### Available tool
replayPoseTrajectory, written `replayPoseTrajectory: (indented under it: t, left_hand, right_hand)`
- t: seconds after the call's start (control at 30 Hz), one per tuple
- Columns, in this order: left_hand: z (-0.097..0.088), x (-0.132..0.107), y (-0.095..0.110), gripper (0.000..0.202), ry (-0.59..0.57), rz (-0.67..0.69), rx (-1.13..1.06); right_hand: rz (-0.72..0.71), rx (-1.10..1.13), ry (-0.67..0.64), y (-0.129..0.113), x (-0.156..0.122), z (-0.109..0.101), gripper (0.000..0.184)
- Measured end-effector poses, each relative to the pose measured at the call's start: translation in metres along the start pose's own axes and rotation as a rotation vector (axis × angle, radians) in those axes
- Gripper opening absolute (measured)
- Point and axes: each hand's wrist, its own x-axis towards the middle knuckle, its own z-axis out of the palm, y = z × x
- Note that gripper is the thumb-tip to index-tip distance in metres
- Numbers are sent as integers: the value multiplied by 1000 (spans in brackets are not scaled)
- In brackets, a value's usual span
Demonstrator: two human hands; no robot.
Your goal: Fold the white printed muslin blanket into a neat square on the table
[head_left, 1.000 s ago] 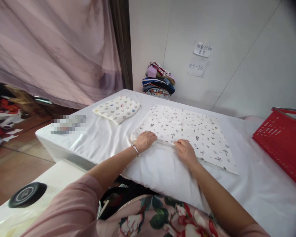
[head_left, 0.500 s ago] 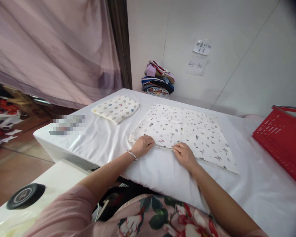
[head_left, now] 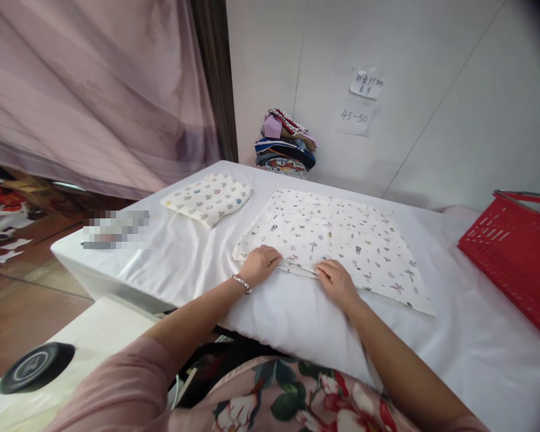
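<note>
A white patterned cloth (head_left: pixel 337 240) lies spread flat on the white-covered table (head_left: pixel 198 264). My left hand (head_left: pixel 261 264), with a bracelet at the wrist, grips the cloth's near edge towards its left corner, fingers curled. A short way to the right, my right hand (head_left: pixel 337 283) pinches the same near edge. A small strip of that edge is gathered between the two hands.
A smaller folded patterned cloth (head_left: pixel 207 197) lies at the table's far left. A stack of folded coloured fabrics (head_left: pixel 285 144) stands against the wall. A red plastic basket (head_left: pixel 517 252) sits at the right. A black round object (head_left: pixel 36 367) lies on a white surface at lower left.
Both hands went from lying flatter on the cloth's near edge to pinching it. They have stayed almost in place, and the view has shifted slightly.
</note>
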Motion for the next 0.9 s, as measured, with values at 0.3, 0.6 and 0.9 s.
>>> replayPoseTrajectory:
  t: [0.3, 0.6, 0.9]
  left_hand:
    - [6, 5, 3, 24, 100, 139, 121]
    - [20, 23, 29, 14, -72, 315, 206]
    - [23, 24, 27, 22, -86, 446, 279]
  right_hand:
    - [-17, -65, 43, 3, 3, 2, 24]
    - [-30, -72, 46, 2, 5, 3, 24]
    - [-56, -75, 56, 4, 5, 4, 24]
